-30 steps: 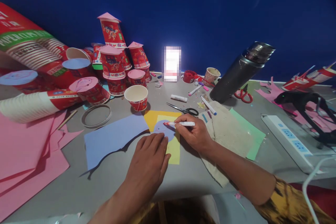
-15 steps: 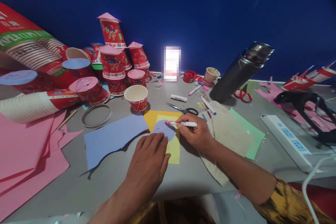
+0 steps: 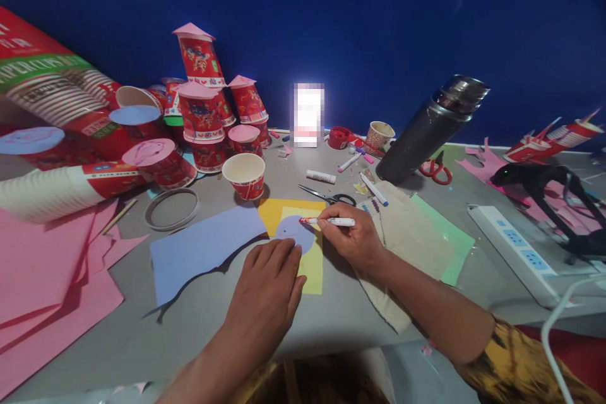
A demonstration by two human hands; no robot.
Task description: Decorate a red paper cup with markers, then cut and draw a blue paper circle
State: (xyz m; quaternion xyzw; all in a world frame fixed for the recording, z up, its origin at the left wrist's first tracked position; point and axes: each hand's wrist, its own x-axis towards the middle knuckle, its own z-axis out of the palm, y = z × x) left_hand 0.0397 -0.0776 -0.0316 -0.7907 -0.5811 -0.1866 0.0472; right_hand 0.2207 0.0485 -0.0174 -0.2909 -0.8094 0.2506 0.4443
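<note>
A round blue paper cutout (image 3: pixel 307 241) with a few small marks lies over yellow paper (image 3: pixel 313 281) and an orange sheet (image 3: pixel 269 214). My left hand (image 3: pixel 272 274) rests flat on the cutout's lower edge, fingers stretched out side by side. Between the thumb and fingers of my right hand (image 3: pixel 353 237) is a white marker (image 3: pixel 338 221) with a red tip, which meets the cutout near its upper right. A larger blue sheet (image 3: pixel 203 249) lies left of the cutout. Black-handled scissors (image 3: pixel 341 199) lie just behind my right hand.
Red paper cups (image 3: pixel 203 113) with pink tops stand stacked at the back left, near an open cup (image 3: pixel 243 177). Pink sheets (image 3: pixel 47 271) cover the left side. A dark flask (image 3: pixel 426 136), a beige cloth (image 3: pixel 411 227) and a power strip (image 3: pixel 516 252) are on the right.
The view has shifted slightly. My left hand keeps its place on the blue cutout, and the marker's tip has moved very little across it.
</note>
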